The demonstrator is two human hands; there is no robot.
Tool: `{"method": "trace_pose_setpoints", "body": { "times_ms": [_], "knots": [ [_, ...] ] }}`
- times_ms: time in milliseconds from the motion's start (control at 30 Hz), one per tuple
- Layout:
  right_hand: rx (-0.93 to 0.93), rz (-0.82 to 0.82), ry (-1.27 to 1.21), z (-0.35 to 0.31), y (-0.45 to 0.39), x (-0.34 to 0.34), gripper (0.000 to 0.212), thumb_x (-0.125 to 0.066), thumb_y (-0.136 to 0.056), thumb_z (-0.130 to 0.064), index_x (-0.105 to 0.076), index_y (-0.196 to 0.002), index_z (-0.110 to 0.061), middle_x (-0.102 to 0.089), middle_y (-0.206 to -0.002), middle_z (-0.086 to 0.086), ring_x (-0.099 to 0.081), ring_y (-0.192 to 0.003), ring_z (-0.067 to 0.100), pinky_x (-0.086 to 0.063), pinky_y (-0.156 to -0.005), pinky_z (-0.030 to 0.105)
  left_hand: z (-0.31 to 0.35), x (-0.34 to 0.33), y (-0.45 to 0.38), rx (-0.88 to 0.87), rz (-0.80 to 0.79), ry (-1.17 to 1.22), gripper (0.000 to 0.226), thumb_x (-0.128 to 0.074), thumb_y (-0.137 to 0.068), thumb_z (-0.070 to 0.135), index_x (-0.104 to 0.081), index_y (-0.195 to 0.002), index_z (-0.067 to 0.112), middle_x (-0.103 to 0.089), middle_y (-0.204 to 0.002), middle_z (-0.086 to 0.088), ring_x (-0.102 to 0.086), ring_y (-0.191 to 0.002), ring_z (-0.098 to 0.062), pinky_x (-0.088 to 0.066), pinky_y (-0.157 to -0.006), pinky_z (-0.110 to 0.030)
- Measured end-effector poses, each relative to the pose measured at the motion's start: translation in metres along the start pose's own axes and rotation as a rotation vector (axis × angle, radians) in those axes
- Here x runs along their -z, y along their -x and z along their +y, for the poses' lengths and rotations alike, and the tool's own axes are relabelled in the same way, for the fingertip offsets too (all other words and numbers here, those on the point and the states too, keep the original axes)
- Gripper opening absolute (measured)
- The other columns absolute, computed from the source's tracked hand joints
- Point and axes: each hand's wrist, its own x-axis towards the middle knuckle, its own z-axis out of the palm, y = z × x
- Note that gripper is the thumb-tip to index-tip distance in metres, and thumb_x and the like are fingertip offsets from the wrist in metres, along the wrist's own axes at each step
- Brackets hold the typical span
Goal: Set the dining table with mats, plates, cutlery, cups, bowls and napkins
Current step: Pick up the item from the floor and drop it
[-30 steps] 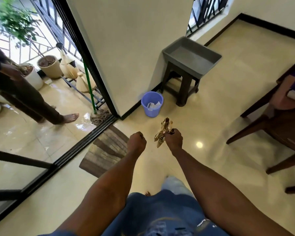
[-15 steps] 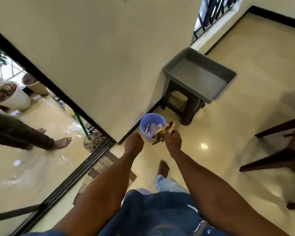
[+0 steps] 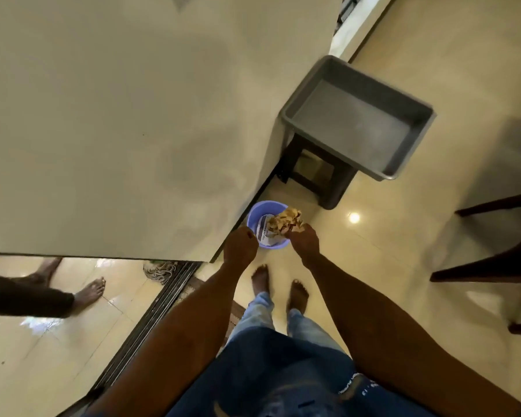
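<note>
Both bare forearms reach from the lower edge of the frame up toward its centre, running roughly parallel. The left hand (image 3: 240, 247) is curled into a loose fist, knuckles up, just left of centre. The right hand (image 3: 303, 240) sits slightly right of centre with its fingers pinched around a crumpled brownish wad (image 3: 285, 221) that sticks out above the knuckles.
</note>
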Motion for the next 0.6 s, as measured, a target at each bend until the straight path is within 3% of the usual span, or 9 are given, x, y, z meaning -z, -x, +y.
{"method": "trace_pose_setpoints", "body": {
  "times_ms": [100,167,200,233,333,400,600],
  "knots": [
    [-0.09,0.041,0.163,-0.014,0.007,-0.004,0.036,-0.063,-0.088,-0.017,-0.057,-0.12,-0.001,-0.059,-0.123,0.016,-0.055,-0.117,0.034,-0.041,-0.087,0.03,-0.006,0.009,-0.015,-0.032,-0.038,-0.04,0.025,-0.046,-0.095,0.009,-0.067,-0.104,0.001,-0.068,-0.106,-0.018,-0.062,-0.099,-0.033,-0.043,-0.077,-0.033],
    [-0.062,0.038,0.281,-0.017,0.008,-0.006,0.01,-0.059,-0.089,-0.012,-0.061,-0.095,-0.004,-0.062,-0.113,0.02,-0.058,-0.11,0.036,-0.042,-0.082,0.031,-0.011,0.012,-0.022,-0.058,-0.069,-0.056,0.024,-0.046,-0.095,0.008,-0.067,-0.105,0.0,-0.068,-0.107,-0.02,-0.062,-0.101,-0.036,-0.046,-0.082,-0.037],
    [-0.034,0.05,0.331,-0.018,0.008,-0.008,0.008,-0.057,-0.089,-0.012,-0.059,-0.084,-0.006,-0.063,-0.11,0.022,-0.058,-0.107,0.037,-0.042,-0.082,0.032,-0.012,0.014,-0.025,-0.063,-0.08,-0.048,0.023,-0.047,-0.094,0.008,-0.066,-0.103,-0.001,-0.068,-0.105,-0.021,-0.061,-0.1,-0.037,-0.047,-0.082,-0.038],
    [-0.014,0.055,0.368,-0.019,0.01,-0.01,0.011,-0.054,-0.091,-0.012,-0.058,-0.082,-0.007,-0.064,-0.11,0.022,-0.059,-0.106,0.037,-0.043,-0.082,0.032,-0.013,0.015,-0.028,-0.071,-0.089,-0.042,0.021,-0.048,-0.093,0.007,-0.066,-0.1,-0.002,-0.068,-0.103,-0.021,-0.062,-0.099,-0.038,-0.047,-0.081,-0.038],
    [0.083,0.097,0.461,-0.019,0.016,-0.014,0.025,-0.044,-0.097,-0.01,-0.064,-0.105,0.002,-0.064,-0.114,0.021,-0.059,-0.106,0.038,-0.044,-0.087,0.035,-0.01,0.019,-0.029,-0.095,-0.112,-0.059,0.019,-0.048,-0.093,0.01,-0.063,-0.091,-0.002,-0.068,-0.097,-0.021,-0.062,-0.095,-0.038,-0.049,-0.079,-0.04],
    [0.113,0.136,0.468,-0.019,0.025,-0.013,0.028,-0.042,-0.098,-0.009,-0.064,-0.11,0.002,-0.065,-0.112,0.021,-0.06,-0.103,0.037,-0.045,-0.085,0.035,-0.006,0.017,-0.028,-0.127,-0.138,-0.073,0.019,-0.048,-0.093,0.009,-0.063,-0.09,-0.001,-0.067,-0.096,-0.021,-0.062,-0.093,-0.038,-0.048,-0.077,-0.039],
    [0.119,0.226,0.427,0.004,0.051,0.0,0.027,-0.044,-0.099,-0.015,-0.066,-0.1,0.001,-0.067,-0.102,0.017,-0.062,-0.094,0.033,-0.043,-0.073,0.03,0.015,-0.004,-0.01,-0.27,-0.226,-0.081,0.027,-0.045,-0.099,0.016,-0.066,-0.104,0.0,-0.068,-0.106,-0.017,-0.063,-0.1,-0.034,-0.049,-0.082,-0.037]
  ]
}}
